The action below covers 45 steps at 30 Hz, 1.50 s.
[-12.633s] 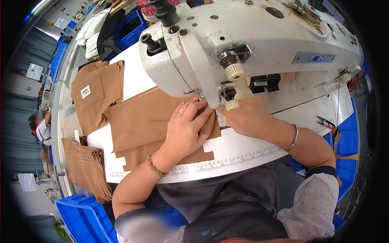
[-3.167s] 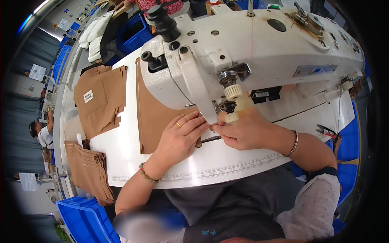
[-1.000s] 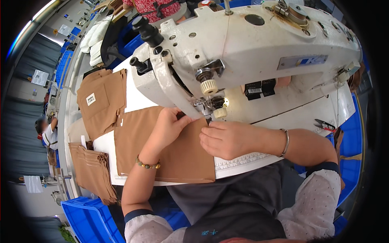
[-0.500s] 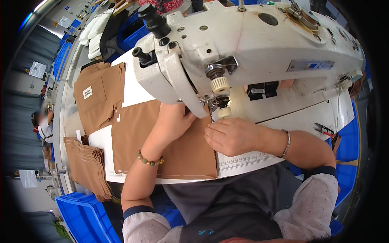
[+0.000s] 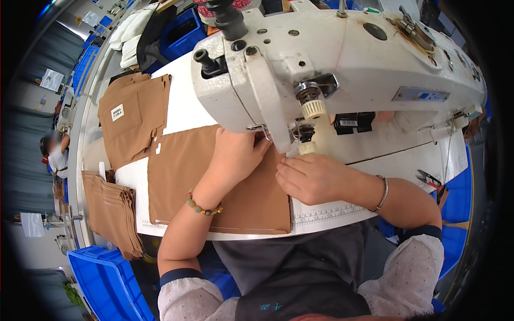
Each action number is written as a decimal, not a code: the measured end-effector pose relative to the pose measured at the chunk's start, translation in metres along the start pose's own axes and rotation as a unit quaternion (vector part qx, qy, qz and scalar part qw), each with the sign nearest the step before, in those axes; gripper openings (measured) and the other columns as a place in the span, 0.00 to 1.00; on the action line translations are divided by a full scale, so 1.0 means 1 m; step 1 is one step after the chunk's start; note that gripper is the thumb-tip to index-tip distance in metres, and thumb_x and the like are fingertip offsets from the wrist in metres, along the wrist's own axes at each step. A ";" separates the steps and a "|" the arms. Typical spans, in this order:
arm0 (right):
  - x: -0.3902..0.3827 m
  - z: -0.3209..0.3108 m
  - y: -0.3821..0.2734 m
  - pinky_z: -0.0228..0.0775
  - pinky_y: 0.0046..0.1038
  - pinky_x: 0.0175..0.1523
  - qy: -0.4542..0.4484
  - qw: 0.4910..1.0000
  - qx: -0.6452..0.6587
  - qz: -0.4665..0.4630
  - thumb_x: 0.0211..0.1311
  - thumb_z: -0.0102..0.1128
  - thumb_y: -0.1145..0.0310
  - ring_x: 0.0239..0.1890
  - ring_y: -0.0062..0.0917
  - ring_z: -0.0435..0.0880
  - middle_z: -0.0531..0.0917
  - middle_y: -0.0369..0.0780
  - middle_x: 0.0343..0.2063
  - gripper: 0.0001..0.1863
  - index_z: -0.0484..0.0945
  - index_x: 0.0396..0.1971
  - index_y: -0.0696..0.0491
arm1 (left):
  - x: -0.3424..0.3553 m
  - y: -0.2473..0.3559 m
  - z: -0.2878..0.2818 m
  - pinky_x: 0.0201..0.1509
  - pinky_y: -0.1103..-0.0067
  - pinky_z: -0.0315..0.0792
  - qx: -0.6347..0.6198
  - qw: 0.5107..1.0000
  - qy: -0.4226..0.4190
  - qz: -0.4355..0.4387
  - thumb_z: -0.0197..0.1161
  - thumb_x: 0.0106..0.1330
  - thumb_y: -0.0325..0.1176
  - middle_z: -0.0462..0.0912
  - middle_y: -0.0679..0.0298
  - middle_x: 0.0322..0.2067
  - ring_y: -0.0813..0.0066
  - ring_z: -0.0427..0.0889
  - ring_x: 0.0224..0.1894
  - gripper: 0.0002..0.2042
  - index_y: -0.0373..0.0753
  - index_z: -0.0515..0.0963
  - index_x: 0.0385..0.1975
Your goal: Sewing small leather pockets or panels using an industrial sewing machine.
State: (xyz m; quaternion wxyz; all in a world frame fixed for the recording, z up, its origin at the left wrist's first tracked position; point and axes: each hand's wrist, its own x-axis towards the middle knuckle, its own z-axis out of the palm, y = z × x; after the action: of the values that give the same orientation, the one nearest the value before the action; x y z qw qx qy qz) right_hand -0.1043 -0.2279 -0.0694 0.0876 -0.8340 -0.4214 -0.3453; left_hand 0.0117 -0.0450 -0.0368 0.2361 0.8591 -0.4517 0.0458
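In front of the sewing machine (image 5: 369, 59), a brown fabric panel (image 5: 246, 200) was pinched by the right hand (image 5: 311, 179) and touched by the left hand (image 5: 234, 152), its grip unclear.

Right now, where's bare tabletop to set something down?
Bare white tabletop shows between the farther brown stack and the sewing machine. A second patch lies between machine, snips and right forearm. Crowded: the needle end, with left hand, right hand and brown panel.

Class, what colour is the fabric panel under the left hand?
The fabric panel is brown, clearest in the head view.
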 end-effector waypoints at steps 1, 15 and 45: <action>0.000 0.000 0.000 0.79 0.27 0.41 -0.004 1.000 -0.003 0.001 0.46 0.60 0.69 0.35 0.31 0.84 0.83 0.42 0.29 0.09 0.80 0.26 0.59 | 0.000 0.001 0.000 0.26 0.70 0.71 0.016 1.000 -0.011 -0.019 0.73 0.62 0.36 0.80 0.59 0.21 0.64 0.78 0.21 0.14 0.35 0.79 0.40; -0.001 -0.001 0.005 0.75 0.24 0.36 -0.011 1.000 -0.019 0.022 0.45 0.60 0.68 0.32 0.26 0.81 0.81 0.38 0.28 0.08 0.79 0.25 0.55 | 0.008 0.000 0.006 0.26 0.71 0.73 0.036 0.998 -0.009 -0.057 0.72 0.62 0.39 0.83 0.59 0.22 0.65 0.80 0.21 0.12 0.37 0.82 0.35; -0.007 -0.029 -0.069 0.76 0.30 0.43 0.005 0.954 0.197 0.227 0.46 0.69 0.72 0.41 0.30 0.81 0.81 0.36 0.37 0.11 0.80 0.32 0.54 | -0.125 0.075 -0.025 0.38 0.77 0.80 0.060 0.984 0.059 0.158 0.72 0.52 0.27 0.84 0.65 0.39 0.71 0.84 0.39 0.11 0.39 0.84 0.36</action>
State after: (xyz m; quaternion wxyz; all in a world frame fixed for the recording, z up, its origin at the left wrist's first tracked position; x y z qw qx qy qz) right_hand -0.1748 -0.2022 -0.0623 0.3284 -0.8719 -0.2804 -0.2306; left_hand -0.1185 0.0246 -0.0244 0.2001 0.7856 -0.5632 0.1597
